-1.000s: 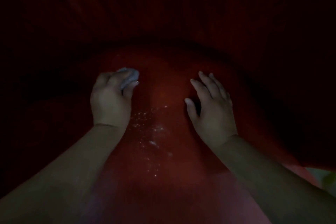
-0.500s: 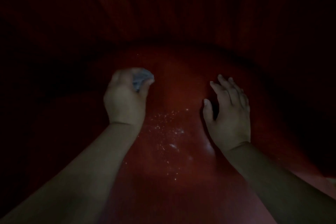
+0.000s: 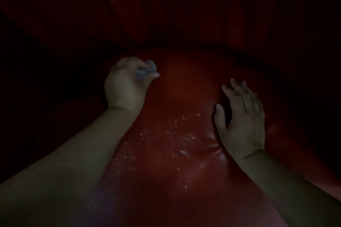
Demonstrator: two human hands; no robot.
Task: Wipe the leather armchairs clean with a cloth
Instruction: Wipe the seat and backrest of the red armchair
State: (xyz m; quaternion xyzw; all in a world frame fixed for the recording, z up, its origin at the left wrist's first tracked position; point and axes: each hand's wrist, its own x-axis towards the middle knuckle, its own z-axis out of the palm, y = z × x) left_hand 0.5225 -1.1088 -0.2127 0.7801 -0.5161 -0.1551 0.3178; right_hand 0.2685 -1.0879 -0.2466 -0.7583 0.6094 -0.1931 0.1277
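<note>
Left hand [image 3: 127, 86] shifted right, balled grey cloth [image 3: 146, 70], speckled red armchair [image 3: 175, 97]

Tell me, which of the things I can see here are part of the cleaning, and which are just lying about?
Part of the job:
- red leather seat
- grey cloth, bunched in the left hand
- pale specks on the seat
- right hand, open, pressing the leather

Just lying about:
- nothing visible; the surroundings are too dark
</note>
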